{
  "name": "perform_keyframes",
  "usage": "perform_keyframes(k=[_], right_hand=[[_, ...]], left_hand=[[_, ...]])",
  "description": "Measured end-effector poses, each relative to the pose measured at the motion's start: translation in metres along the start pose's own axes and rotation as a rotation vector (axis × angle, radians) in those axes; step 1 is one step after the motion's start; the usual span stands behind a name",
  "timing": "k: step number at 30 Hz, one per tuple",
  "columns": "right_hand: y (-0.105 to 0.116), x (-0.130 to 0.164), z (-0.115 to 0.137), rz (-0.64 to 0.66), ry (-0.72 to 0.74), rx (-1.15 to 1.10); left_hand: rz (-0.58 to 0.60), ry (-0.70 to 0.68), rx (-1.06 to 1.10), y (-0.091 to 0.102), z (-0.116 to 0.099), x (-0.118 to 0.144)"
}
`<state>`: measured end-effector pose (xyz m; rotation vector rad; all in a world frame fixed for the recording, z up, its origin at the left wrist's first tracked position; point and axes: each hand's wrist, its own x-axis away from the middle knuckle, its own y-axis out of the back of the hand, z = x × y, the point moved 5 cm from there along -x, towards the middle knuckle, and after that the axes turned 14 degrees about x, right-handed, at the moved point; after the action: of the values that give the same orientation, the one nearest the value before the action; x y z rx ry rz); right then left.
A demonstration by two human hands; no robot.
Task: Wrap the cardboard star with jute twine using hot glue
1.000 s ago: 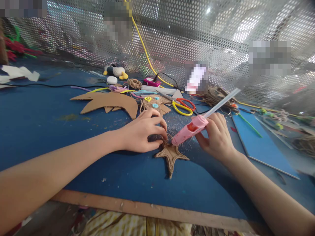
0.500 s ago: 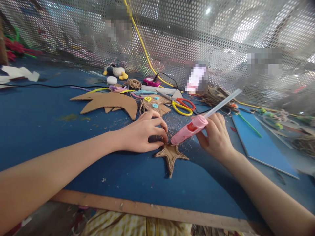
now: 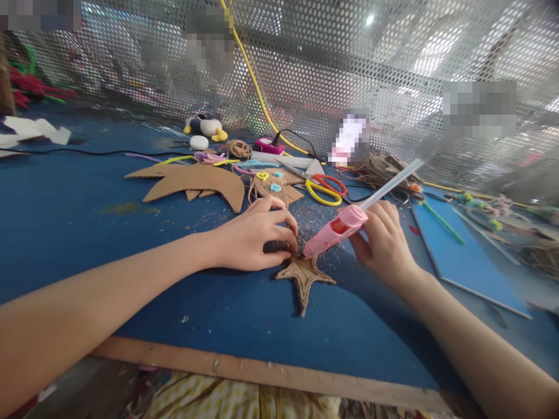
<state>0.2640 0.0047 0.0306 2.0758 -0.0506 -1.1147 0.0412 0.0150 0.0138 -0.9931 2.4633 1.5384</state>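
A small cardboard star [image 3: 304, 270] edged with twine lies on the blue table. My left hand [image 3: 262, 233] rests at its left upper side, thumb and fingertips closed on the star's edge, where a strand of twine loops up. In my right hand [image 3: 386, 244] is a pink hot glue gun [image 3: 334, 231], a long clear glue stick [image 3: 393, 183] poking out of its back end. The gun slants down to the left, and its nozzle end is at the top of the star beside my left fingertips. Whether the tip touches the twine is hidden.
Behind my left hand lie brown cardboard pieces [image 3: 196, 180], a twine-covered piece [image 3: 264, 186] with yellow and blue bits, and scissors [image 3: 325, 192]. A blue board [image 3: 467, 250] lies at right. Farther back are a twine coil [image 3: 239, 149], a pink device [image 3: 269, 145] and a perforated metal screen [image 3: 288, 64].
The glue gun's back end and my right hand have shifted very slightly left. My left hand and the star look the same.
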Motion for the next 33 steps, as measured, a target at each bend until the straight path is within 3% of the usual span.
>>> perform_keyframes(k=[33], right_hand=[[0.0037, 0.0005, -0.0065, -0.018, -0.035, 0.075]], left_hand=[[0.013, 0.015, 0.013, -0.0004, 0.0001, -0.0006]])
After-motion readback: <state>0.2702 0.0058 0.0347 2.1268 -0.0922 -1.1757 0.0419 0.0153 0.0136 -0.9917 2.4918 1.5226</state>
